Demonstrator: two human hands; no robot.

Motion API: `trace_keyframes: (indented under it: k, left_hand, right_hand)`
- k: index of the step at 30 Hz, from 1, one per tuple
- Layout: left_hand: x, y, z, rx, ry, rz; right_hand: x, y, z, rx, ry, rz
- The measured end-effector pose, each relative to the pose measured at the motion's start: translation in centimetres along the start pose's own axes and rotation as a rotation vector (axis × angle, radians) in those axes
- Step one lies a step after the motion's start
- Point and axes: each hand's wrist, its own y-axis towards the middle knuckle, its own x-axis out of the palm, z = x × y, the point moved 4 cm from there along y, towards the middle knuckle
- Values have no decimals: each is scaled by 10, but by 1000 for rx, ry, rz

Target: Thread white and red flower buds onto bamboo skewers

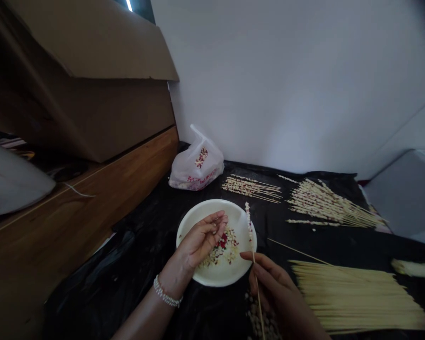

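My right hand (274, 278) pinches a bamboo skewer (258, 288) that stands tilted near the bowl's right rim. Small white and dark red pieces (248, 222) are threaded along its upper part, and the lower stick runs bare past my fingers. Over the white bowl (188, 221) is my left hand (201, 238), palm turned inward, its fingers curled toward the thumb. Whatever lies between those fingertips is too small to make out. Loose pale and red bits (230, 252) lie in the bowl, with a brighter red patch among them.
Threaded skewers lie in a small group (239, 186) and a larger pile (315, 203). Bare sticks (354, 297) are stacked at the right. Behind the bowl sits a plastic bag (198, 167). A cardboard box (127, 113) stands left; black sheeting (134, 264) covers the surface.
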Motion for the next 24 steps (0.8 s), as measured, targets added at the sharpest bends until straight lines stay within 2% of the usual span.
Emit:
trace_keyframes:
  k: [4,6,8,10,11,13,15,17,20,24]
  left_hand:
    - [-5,3,-1,4,25,-25]
    - [-7,4,-2,-3,20,-22]
    - [-8,5,-2,-11,8,-15]
    - [-7,4,-2,-15,3,-6]
    - [-7,4,-2,-13,1,3]
    - [-6,3,-1,-12,-2,21]
    - [-6,3,-1,-15,-5,18]
    - [-6,4,-2,-19,-6,5]
    - [-8,5,-2,-19,-25,3]
    - [-8,4,-2,-28,-46,16]
  right_hand:
    - [-11,-10,-9,42,-36,11]
    - [-19,-6,-22,20,-171,-18]
    - [-26,6,-45,-73,-497,-61]
    - [-30,27,-79,-340,-1079,-44]
    - [-30,40,-98,-499,-1415,32]
    - [-35,71,-126,-572,-1586,125]
    - [-41,104,-145,-573,-1713,215]
    - [-45,134,-155,-540,-1832,283]
    - [-49,168,-153,-467,-1991,309]
    - [-49,195,-141,-413,-2136,277]
